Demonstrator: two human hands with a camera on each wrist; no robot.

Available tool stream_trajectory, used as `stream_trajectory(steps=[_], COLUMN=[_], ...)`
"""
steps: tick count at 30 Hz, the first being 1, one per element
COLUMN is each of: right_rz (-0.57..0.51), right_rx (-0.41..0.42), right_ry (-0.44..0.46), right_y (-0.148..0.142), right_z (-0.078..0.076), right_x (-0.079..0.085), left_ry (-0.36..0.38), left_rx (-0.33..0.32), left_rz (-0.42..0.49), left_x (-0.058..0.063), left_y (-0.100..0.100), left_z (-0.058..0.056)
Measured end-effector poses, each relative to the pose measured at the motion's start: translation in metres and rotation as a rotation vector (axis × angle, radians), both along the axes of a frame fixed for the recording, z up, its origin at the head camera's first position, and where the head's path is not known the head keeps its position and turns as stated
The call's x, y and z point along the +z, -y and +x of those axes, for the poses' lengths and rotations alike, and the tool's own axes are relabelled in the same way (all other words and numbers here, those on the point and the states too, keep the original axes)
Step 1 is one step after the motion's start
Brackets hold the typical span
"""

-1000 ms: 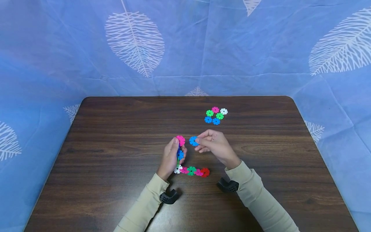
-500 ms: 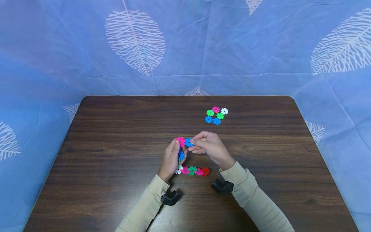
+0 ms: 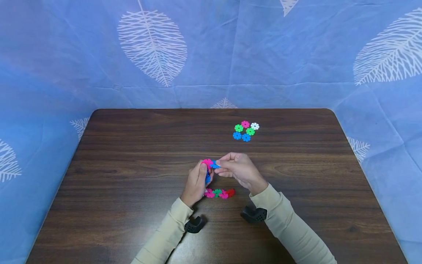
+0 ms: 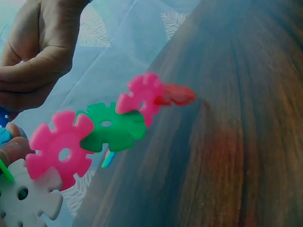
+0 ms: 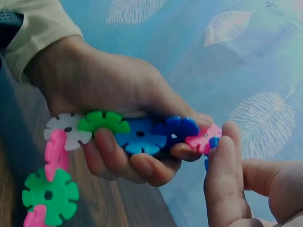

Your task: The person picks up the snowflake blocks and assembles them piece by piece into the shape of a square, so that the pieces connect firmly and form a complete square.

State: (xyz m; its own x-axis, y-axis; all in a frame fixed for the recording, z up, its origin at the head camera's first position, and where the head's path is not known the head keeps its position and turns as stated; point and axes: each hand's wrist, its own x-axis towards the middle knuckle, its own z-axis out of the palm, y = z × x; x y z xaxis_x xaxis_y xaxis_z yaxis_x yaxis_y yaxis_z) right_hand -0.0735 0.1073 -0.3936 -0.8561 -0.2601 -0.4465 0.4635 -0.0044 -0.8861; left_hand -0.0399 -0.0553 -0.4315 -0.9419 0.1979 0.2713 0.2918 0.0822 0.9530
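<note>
In the head view my left hand grips a chain of notched snowflake-shaped plastic discs. The right wrist view shows its fingers curled round a green disc, a light blue disc and a dark blue disc. The pink disc at the chain's far end sits by the left thumb tip. My right hand pinches a blue disc right at the pink disc's edge. From the white disc, the chain bends off through pink and green discs to a red disc.
Several loose discs lie in a small group on the dark wooden table, among them a white disc and a pink disc. A blue leaf-patterned cloth hangs behind the table.
My right hand has brought the blue disc leftward to the pink disc. The chain has since tilted in my left hand, and its white disc is now mostly hidden in the head view.
</note>
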Motion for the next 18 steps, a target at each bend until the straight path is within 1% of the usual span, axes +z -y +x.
stream_trajectory(steps=[3, 5, 11, 16, 18], right_rz=[0.004, 0.003, 0.003, 0.024, 0.031], right_rx=[-0.002, -0.007, 0.008, 0.011, 0.011], right_ry=[-0.004, -0.013, -0.032, -0.038, -0.042], right_y=[0.0006, 0.0005, 0.0032, 0.0062, 0.0077], right_z=[0.0012, 0.0022, 0.0028, 0.0043, 0.0056], right_x=[0.0000, 0.0002, 0.0020, 0.0037, 0.0046], left_ry=[-0.031, -0.027, 0.053, 0.113, 0.147], left_rx=[-0.016, -0.022, -0.002, -0.005, -0.001], left_rz=[-0.013, -0.001, 0.028, 0.057, 0.076], left_x=[0.0000, -0.0004, 0.0005, 0.0028, -0.0035], left_y=[-0.0005, -0.0012, 0.0030, 0.0046, 0.0035], left_z=[0.0001, -0.0001, -0.0019, -0.0032, -0.0058])
